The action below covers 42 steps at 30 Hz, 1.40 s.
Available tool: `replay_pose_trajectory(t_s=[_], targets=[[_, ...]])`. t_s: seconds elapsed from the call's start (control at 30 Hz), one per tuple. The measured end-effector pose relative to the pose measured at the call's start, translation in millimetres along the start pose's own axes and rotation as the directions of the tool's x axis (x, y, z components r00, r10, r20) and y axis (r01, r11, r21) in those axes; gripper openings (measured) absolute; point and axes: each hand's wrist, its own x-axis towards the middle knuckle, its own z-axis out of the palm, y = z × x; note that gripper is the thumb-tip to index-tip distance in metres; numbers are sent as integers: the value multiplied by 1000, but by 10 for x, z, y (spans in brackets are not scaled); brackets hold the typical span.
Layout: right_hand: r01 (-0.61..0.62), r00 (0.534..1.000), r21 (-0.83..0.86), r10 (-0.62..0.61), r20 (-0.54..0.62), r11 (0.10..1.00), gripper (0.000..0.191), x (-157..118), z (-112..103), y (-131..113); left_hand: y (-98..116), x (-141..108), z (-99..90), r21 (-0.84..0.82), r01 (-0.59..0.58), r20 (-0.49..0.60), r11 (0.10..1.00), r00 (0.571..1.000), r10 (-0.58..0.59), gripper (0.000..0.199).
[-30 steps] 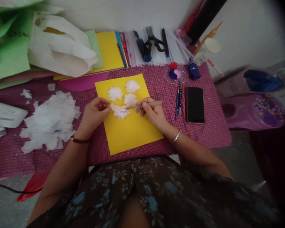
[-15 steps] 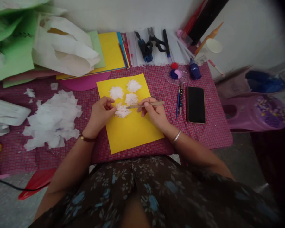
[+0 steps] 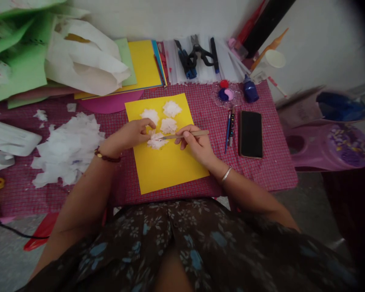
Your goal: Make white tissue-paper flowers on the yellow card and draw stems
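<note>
Right, counts first: one yellow sheet on the checked cloth, four white paper clusters on it. Upper-left cluster, upper-right cluster, middle cluster, lowest cluster. Lower part of the sheet is bare yellow.

Two hands at work. Right hand grips one pale stick between thumb and fingers, tip on the lowest cluster. Left hand is half curled, thumb by that same cluster, index finger reaching across the lower edge of the upper-left one; cannot tell if it pinches any paper.

Left side: one big heap of white scraps, individual pieces too overlapped to count. Right side: one phone, two slim tools side by side, a blue one and a dark dotted one. Behind those, one clear dish with three colours (red, dark blue, pink), one dark blue bottle beside it. One pair of scissors at the back.

Diff vs 0.5 s ago: left index stretched further forward, left forearm now covers the heap's near right edge. Right hand's grip unchanged, stick tip still on the lowest cluster. Cluster count same, four.
</note>
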Motion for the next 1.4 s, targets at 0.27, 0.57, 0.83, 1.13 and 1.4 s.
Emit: replay_pose_trajectory(t_s=[0.27, 0.57, 0.83, 1.13, 1.4], targets=[[-20, 1000, -2, 20, 8, 1000, 50, -20, -16, -45, -21, -155, 24, -167, 32, -108, 985, 993, -51, 7], [11, 988, -55, -2, 152, 998, 45, -45, -11, -48, 49, -503, 206, 179, -159, -503, 971, 833, 229, 8], [20, 979, -110, 3, 206, 994, 44, -71, -24, -97, 29, -543, 449, 533, -284, -308, 797, 812, 496, 19], [17, 1000, -68, -17, -2, 998, 53, -60, -21, -116, 27, -519, 480, 457, -305, -266, 835, 849, 456, 23], [77, 990, -216, -48, 135, 973, 50, -42, 38, -95, 82, -494, 495, 448, -285, -278, 847, 856, 435, 22]])
